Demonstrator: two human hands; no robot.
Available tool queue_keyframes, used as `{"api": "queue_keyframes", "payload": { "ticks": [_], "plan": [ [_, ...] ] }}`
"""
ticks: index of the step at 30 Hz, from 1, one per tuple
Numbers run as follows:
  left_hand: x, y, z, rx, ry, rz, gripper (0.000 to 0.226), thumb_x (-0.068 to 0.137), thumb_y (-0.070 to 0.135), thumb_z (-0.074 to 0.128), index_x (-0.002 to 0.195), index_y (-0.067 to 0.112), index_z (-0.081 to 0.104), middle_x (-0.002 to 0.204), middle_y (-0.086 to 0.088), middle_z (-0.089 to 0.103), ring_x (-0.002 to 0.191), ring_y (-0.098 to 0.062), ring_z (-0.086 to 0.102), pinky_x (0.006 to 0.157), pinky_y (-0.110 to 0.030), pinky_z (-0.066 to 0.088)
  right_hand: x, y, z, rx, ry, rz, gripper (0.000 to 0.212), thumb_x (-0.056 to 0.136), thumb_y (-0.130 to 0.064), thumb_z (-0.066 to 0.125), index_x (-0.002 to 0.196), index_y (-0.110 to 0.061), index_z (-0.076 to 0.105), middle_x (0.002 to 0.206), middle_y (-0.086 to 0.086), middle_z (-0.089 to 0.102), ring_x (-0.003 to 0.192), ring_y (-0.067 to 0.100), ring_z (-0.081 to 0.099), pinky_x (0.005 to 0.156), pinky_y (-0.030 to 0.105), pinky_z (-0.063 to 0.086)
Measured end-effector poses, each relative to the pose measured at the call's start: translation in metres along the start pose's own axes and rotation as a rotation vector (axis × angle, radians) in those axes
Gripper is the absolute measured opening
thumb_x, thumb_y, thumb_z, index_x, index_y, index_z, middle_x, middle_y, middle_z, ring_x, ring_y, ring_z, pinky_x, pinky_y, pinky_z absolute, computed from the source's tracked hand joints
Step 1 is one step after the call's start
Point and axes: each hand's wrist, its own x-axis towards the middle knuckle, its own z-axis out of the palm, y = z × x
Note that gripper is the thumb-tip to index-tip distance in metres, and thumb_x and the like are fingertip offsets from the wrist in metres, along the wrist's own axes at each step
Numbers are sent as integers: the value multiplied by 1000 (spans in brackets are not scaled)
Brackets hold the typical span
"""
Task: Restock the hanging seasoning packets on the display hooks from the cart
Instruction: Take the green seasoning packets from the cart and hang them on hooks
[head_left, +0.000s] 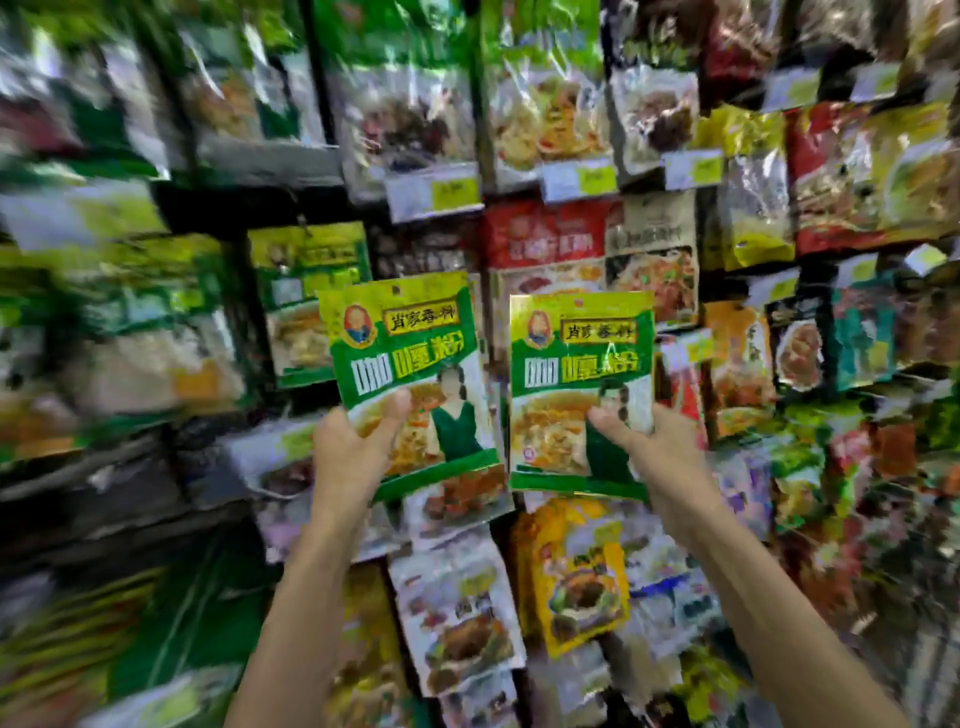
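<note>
Two bare forearms rise from the lower edge. Left hand (353, 447), centre frame: grasps the left green packet (410, 353) at its lower corner, thumb on the front, packet tilted slightly. Right hand (652, 457), centre right: grasps the matching right green packet (582, 364), upright, just beside the first. Behind: blurred rows of hanging packets (652, 260) fill the frame; price tags (454, 192) at upper centre.
</note>
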Motion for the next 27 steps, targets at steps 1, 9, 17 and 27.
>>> {"api": "queue_keyframes", "payload": {
  "ticks": [1,9,17,27],
  "plan": [
    [8,6,-22,15,28,20,31,86,40,64,112,24,66,104,1,70,82,-10,60,71,-30,44,5,-8,21,18,-21,-18,43,82,-34,72,86,8,64,92,33,63,89,46,61,63,43,43],
    [57,30,-157,74,245,101,33,78,45,68,105,27,66,90,10,67,67,-2,58,51,-12,44,32,-50,174,224,-187,-126,42,89,-45,59,74,-5,58,69,1,46,60,5,46,52,18,35],
    [81,34,-196,101,253,114,74,72,57,67,123,5,56,107,-10,59,92,-26,58,77,-49,52,56,-87,224,213,-288,-129,29,96,-34,53,70,-20,55,45,-21,54,46,-7,51,42,7,34],
    [90,35,-183,-20,261,123,37,78,40,69,105,15,65,87,4,66,79,-11,53,65,-23,41,78,-92,228,224,-332,2,53,88,-37,62,110,11,55,114,31,56,109,37,55,87,43,43]
  ]
}}
